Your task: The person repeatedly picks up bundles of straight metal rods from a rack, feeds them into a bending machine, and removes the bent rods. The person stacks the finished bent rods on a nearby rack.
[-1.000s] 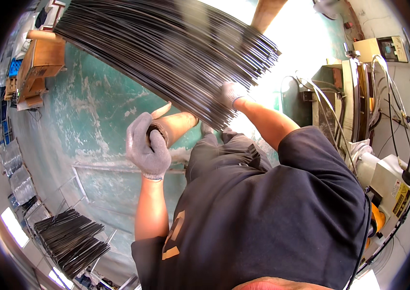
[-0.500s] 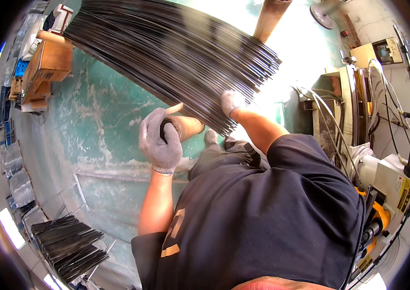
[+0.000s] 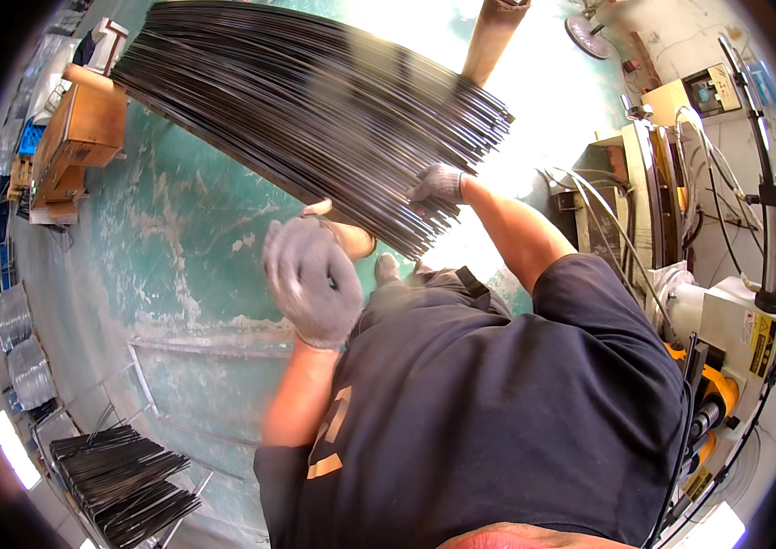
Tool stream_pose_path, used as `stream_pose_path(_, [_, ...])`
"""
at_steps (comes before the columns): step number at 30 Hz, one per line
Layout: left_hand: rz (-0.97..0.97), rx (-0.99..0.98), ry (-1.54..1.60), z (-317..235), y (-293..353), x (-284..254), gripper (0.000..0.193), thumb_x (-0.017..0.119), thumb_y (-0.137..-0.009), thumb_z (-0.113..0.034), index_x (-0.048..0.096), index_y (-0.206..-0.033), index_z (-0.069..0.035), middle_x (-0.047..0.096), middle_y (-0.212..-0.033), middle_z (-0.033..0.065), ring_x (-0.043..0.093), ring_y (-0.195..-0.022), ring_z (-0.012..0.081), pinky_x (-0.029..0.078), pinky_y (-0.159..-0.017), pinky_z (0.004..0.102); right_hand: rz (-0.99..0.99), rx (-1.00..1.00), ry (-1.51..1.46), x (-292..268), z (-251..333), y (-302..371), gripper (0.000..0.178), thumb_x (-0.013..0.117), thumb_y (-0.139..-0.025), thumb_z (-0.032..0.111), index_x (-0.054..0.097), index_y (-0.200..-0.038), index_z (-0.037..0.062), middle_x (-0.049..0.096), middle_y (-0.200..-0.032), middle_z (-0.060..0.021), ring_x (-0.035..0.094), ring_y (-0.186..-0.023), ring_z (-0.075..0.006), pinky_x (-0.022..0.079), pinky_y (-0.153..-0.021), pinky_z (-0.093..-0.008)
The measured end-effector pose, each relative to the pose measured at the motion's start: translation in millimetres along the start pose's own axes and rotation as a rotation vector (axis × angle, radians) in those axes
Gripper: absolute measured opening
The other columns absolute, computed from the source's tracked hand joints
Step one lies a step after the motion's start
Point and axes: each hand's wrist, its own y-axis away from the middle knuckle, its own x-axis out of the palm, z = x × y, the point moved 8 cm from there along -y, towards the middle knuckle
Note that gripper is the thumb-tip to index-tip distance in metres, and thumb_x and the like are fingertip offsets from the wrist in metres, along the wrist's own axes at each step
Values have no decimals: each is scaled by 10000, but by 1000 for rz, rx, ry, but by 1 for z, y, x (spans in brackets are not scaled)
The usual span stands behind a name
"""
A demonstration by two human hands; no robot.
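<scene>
A wide layer of long, thin black rods (image 3: 287,101) spreads from the upper left toward my body, its uneven ends near my right side. My right hand (image 3: 440,184), in a grey knit glove, is closed over some rods near those ends; its fingertips are partly hidden among them. My left hand (image 3: 312,282), also gloved, hovers left of the layer's near end. Its fingers are loosely curled with a gap toward the thumb, partly smeared by motion, and nothing shows in them. Beside it, a brown round bar (image 3: 356,240) emerges from under the rods.
Another brown round bar (image 3: 496,41) juts out at the far side. To the right stand a machine with hoses (image 3: 630,197) and a white unit (image 3: 726,316). A wooden box (image 3: 86,119) stands at the left; a rack of black rods (image 3: 127,480) is at lower left.
My right hand has turned and closed on the rods near their ends. My left hand has shifted slightly right and down, its fingers turning. The whole view has shifted a little.
</scene>
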Motion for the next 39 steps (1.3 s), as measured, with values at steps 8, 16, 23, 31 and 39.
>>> stream_pose_path(8, [486, -123, 526, -39, 27, 60, 168, 639, -890, 41, 721, -1025, -15, 728, -936, 102, 711, -920, 225, 563, -919, 383, -156, 166, 267, 5, 30, 24, 354, 778, -893, 315, 729, -829, -29, 748, -749, -91, 680, -631, -169, 557, -634, -345])
stream_pose_path(16, [622, -1175, 1084, 22, 146, 163, 141, 655, -965, -35, 718, -1081, 14, 745, -989, 58, 703, -895, 148, 562, -837, 293, -281, -25, 914, -14, -25, -1, 406, 669, -980, 387, 740, -914, -8, 716, -779, -161, 703, -738, -277, 550, -713, -441])
stream_pose_path(23, [491, -1638, 1418, 52, 168, 236, 228, 650, -1045, -212, 652, -1177, -26, 681, -1017, 86, 667, -867, 214, 561, -812, 362, -439, 206, 727, 24, -30, 180, 457, 648, -1032, 396, 689, -1021, -59, 699, -925, -301, 688, -931, -472, 525, -833, -516])
stream_pose_path(31, [237, -2019, 1873, 32, 174, 264, 219, 572, -1085, -231, 598, -1125, -17, 646, -971, 128, 649, -895, 287, 579, -876, 492, -878, 582, 829, 111, -191, 490, 228, 763, -903, 268, 631, -978, 98, 704, -893, -202, 680, -903, -451, 518, -778, -561])
stream_pose_path(39, [558, -1969, 1831, -8, 188, 230, 210, 655, -956, -48, 550, -774, -37, 535, -741, 81, 532, -739, 245, 498, -915, 484, -1197, 519, 881, 152, -204, 462, 350, 790, -829, 433, 621, -744, 138, 679, -719, -116, 698, -733, -364, 538, -649, -501])
